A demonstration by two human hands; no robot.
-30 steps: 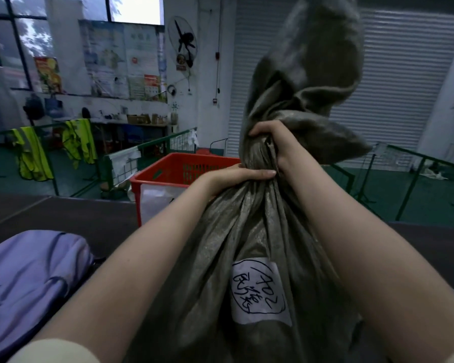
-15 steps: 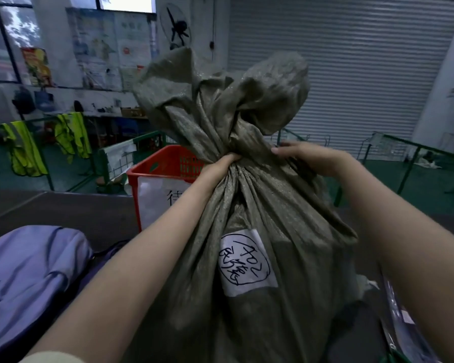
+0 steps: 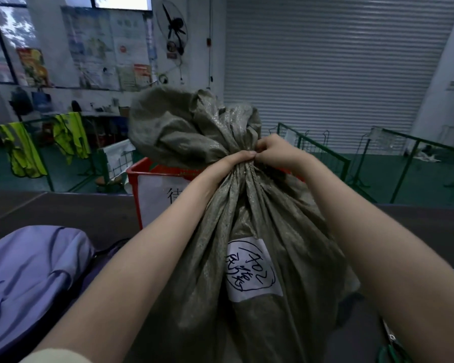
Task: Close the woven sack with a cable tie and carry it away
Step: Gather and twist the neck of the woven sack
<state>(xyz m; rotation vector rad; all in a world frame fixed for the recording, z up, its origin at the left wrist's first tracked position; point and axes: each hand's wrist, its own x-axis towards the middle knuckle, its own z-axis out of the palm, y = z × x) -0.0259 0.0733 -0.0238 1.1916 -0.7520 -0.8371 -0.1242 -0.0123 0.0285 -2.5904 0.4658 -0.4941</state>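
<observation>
**Both hands clamped on the gathered neck of the sack**

We see the woven sack (image 3: 247,258) standing upright in front of the person, its grey-green body filling the lower middle of the view and resting on the dark table (image 3: 63,213). A white label (image 3: 252,271) with handwritten black marks inside a drawn ring sits on the face of the sack turned toward the camera.

The cloth is bunched into a narrow neck near the top, and both hands meet exactly there. The left hand (image 3: 228,163) wraps the neck from the left, fingers curled shut around the pleats. The right hand (image 3: 275,150) closes on the same neck from the right, its fingertips pinched against the cloth just beside the left thumb, so the two hands touch. The sack's full body hangs below the grip; the loose mouth of the sack (image 3: 189,127) flops above it and leans left. We cannot tell whether a cable tie is around the neck, since the hands cover that spot.

A lilac garment (image 3: 29,279) lies on the table at lower left, apart from the sack. Behind the sack stands a red crate (image 3: 139,179) bearing a white sheet. Further back, yellow vests (image 3: 71,137) hang on a green rail, and a grey roller shutter (image 3: 325,74) closes the far wall
</observation>
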